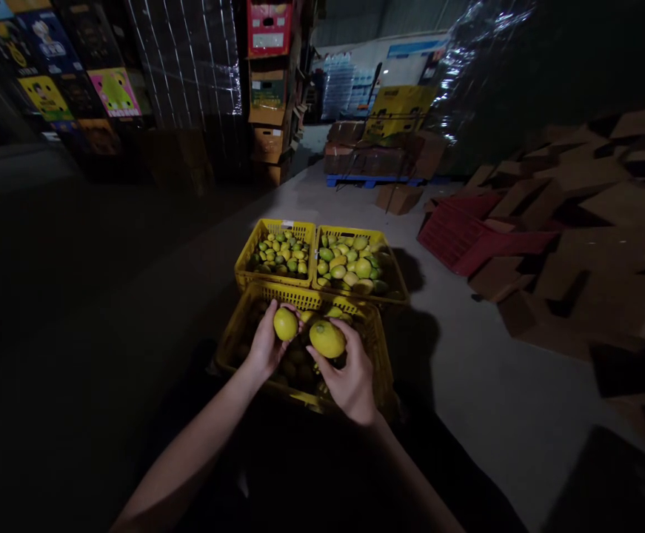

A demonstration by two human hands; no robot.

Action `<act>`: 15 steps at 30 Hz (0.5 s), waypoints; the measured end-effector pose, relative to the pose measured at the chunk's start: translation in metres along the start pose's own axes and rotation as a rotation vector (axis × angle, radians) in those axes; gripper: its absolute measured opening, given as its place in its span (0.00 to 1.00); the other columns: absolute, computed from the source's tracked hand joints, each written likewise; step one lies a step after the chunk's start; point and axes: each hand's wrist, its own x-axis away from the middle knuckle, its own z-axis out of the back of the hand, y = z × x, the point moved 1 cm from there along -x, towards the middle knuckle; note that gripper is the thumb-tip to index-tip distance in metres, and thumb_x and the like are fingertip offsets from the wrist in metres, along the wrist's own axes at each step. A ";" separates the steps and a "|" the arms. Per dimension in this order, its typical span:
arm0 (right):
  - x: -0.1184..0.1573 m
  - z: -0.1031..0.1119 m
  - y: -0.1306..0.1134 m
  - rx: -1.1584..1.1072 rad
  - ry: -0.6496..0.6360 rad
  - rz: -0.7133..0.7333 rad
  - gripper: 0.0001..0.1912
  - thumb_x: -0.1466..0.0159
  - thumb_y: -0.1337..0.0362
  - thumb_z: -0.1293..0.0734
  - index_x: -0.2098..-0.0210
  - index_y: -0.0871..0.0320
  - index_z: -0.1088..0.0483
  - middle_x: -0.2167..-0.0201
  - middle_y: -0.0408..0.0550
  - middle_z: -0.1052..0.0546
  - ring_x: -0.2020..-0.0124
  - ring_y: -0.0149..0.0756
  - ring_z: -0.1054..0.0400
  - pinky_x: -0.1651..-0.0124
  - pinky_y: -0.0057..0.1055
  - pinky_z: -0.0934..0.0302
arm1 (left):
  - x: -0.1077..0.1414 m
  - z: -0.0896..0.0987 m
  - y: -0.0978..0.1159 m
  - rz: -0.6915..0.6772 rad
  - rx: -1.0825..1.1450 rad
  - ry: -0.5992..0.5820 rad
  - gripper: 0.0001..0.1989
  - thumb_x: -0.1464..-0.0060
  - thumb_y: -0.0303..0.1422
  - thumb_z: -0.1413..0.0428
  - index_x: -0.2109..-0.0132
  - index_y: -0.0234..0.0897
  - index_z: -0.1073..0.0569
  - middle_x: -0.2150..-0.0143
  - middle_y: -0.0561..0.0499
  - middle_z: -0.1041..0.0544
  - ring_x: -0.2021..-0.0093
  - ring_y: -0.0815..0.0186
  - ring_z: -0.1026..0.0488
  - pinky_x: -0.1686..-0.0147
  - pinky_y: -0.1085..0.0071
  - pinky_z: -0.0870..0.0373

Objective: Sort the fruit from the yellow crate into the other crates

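Note:
My left hand point(266, 342) is closed round a small yellow fruit point(285, 324). In my right hand point(352, 370) is a larger yellow fruit point(327, 339), gripped between thumb and fingers. Both hands are above the near yellow crate point(381, 348), which has more fruit inside, partly hidden by the hands and shadow. Behind it on the left, a yellow crate point(241, 268) contains small green and yellow fruits point(281, 252). The crate beside it on the right point(394, 268) has larger green and yellow fruits point(349, 263).
Flattened cardboard boxes point(594, 274) and a red crate point(458, 233) lie to the right. Farther back stand stacked cartons point(267, 96) and a blue pallet point(369, 180) bearing boxes. A small brown box point(398, 198) sits on the floor.

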 end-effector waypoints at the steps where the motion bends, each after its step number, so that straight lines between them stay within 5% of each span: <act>1: 0.000 -0.001 0.000 -0.032 -0.013 -0.037 0.27 0.43 0.63 0.33 0.45 0.53 0.42 0.51 0.53 0.32 0.50 0.43 0.35 0.48 0.42 0.38 | 0.001 0.000 -0.001 -0.059 -0.074 0.001 0.16 0.46 0.42 0.49 0.69 0.33 0.29 0.71 0.50 0.26 0.70 0.69 0.29 0.65 0.74 0.32; 6: 0.000 -0.004 -0.002 -0.079 -0.046 -0.052 0.24 0.44 0.63 0.31 0.48 0.53 0.37 0.53 0.53 0.34 0.50 0.43 0.36 0.50 0.40 0.37 | 0.003 0.002 -0.005 -0.324 -0.404 -0.002 0.22 0.44 0.46 0.53 0.71 0.32 0.26 0.69 0.48 0.24 0.66 0.66 0.29 0.62 0.72 0.35; 15: 0.000 -0.006 0.000 -0.127 -0.021 -0.033 0.24 0.45 0.67 0.30 0.49 0.52 0.36 0.54 0.50 0.31 0.52 0.41 0.35 0.49 0.38 0.38 | 0.005 0.005 -0.003 -0.430 -0.545 -0.042 0.25 0.41 0.46 0.57 0.70 0.33 0.24 0.68 0.48 0.23 0.65 0.65 0.29 0.59 0.70 0.37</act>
